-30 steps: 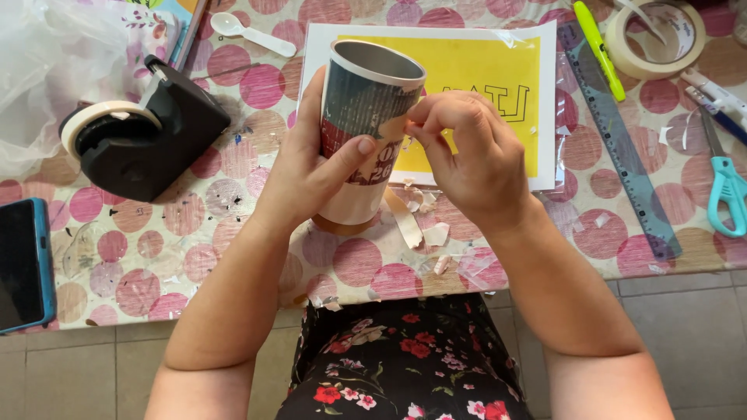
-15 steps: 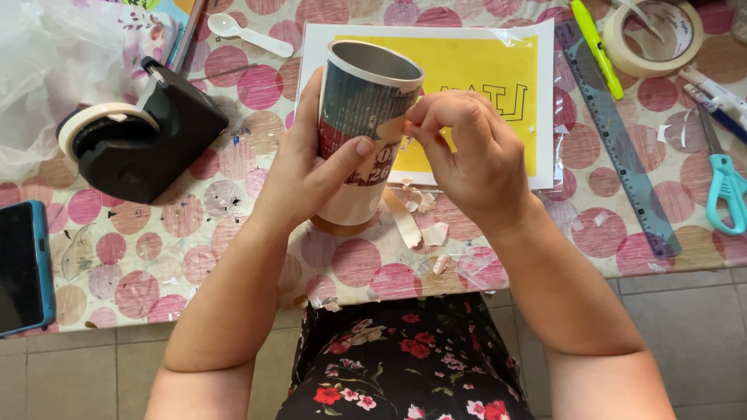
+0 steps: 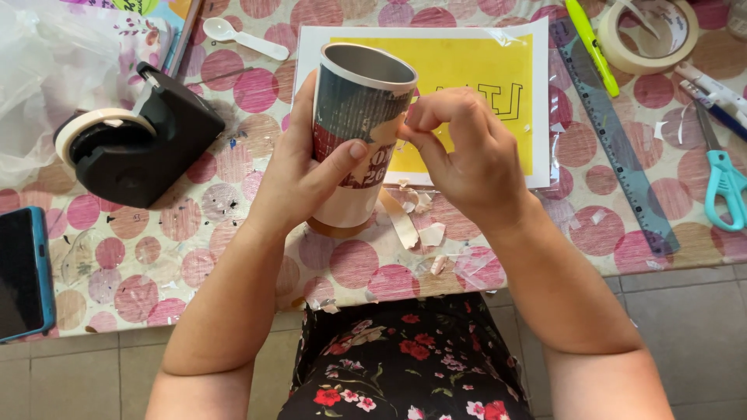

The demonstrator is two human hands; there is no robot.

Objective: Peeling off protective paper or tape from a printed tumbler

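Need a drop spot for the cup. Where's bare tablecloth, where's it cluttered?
Free: the tablecloth between the tape dispenser, phone and left hand. Smaller patch between the ruler and scissors. Crowded: paper scraps below the cup, and the top right.

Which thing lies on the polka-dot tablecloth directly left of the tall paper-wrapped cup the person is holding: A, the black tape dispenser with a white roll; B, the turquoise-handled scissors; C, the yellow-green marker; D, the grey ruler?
A: the black tape dispenser sits left of the cup gripped by the left hand; scissors, ruler and marker all lie to its right.
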